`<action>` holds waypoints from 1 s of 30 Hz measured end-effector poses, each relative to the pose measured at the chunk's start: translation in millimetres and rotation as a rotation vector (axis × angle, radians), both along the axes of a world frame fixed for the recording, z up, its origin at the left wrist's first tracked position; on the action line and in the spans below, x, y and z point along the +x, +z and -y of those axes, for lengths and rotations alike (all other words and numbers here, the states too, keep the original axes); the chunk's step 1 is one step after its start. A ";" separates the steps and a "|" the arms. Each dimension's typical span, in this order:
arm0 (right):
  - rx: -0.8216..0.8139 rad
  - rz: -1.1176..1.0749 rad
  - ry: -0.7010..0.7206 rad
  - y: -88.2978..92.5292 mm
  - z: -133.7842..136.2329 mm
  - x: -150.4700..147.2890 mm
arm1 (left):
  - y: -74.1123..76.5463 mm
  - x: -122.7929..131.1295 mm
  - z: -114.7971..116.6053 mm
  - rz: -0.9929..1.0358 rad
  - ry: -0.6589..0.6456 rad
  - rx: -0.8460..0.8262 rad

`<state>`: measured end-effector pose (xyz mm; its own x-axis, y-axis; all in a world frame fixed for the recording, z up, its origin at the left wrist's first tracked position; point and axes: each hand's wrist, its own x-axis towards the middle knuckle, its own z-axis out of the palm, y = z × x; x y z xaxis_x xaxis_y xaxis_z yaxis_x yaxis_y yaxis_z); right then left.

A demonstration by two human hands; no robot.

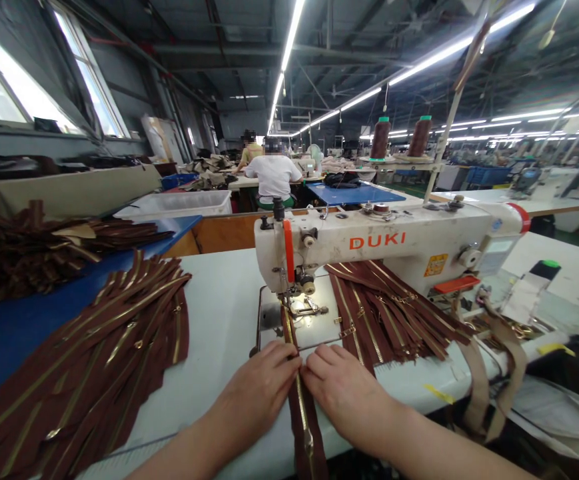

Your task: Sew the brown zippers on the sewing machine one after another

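A brown zipper [305,427] with gold teeth runs from under the presser foot of the white sewing machine [376,239] toward me and off the table's front edge. My left hand [268,375] pinches its left edge just in front of the needle plate [319,320]. Across from it, my right hand [338,381] has its fingers closed on the right edge. The two hands nearly touch over the strip. A gold zipper pull [308,441] lies on the zipper nearer to me. The fingertips are partly hidden.
Piles of brown zippers lie left [134,333] and under the machine arm [394,307]. More zippers [29,247] are heaped on the blue table [14,333]. Two thread cones [380,139] stand behind. Beige straps [506,373] hang at right. A person in white [274,175] sits ahead.
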<state>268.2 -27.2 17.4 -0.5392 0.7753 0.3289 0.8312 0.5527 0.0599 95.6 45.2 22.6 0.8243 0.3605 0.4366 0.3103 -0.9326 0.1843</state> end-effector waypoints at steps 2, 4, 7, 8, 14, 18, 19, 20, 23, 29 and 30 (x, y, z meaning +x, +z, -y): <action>-0.006 0.014 0.004 0.9 -0.2 0.7 | -0.8 -2.0 0.8 0.021 -0.005 -0.007; -0.013 0.018 0.001 1.5 0.1 2.2 | -1.6 -3.4 0.8 0.042 -0.011 -0.012; -0.042 -0.018 -0.026 0.8 0.4 7.1 | -2.9 -4.3 0.0 0.052 -0.011 -0.033; -0.053 -0.038 -0.038 -0.1 0.3 9.6 | -3.0 -4.4 0.0 0.049 -0.008 -0.040; -0.070 -0.141 -0.085 -6.0 -0.7 22.9 | 0.6 -4.0 2.3 0.038 -0.003 -0.070; -0.078 -0.142 -0.014 -2.8 -0.7 19.5 | 0.7 -3.3 2.9 0.052 0.003 -0.088; -0.075 -0.124 0.010 -1.8 -1.2 17.8 | 0.2 -3.2 2.8 0.053 0.003 -0.095; -0.067 -0.103 0.033 -1.2 -1.9 16.3 | -0.4 -3.2 2.5 0.052 0.001 -0.101; -0.032 -0.044 0.077 -1.2 -4.2 14.1 | -2.0 -3.6 1.6 0.040 -0.002 -0.118; -0.026 -0.101 0.045 -6.5 -3.7 17.3 | -3.3 -4.4 -0.2 0.042 -0.011 -0.126; -0.026 -0.112 0.039 -7.0 -3.3 17.7 | -3.5 -4.5 -0.4 0.044 -0.014 -0.122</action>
<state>285.8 -24.0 10.4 -0.5298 0.7637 0.3688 0.8100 0.5845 -0.0468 91.1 45.6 19.1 0.8106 0.4015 0.4263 0.2861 -0.9067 0.3099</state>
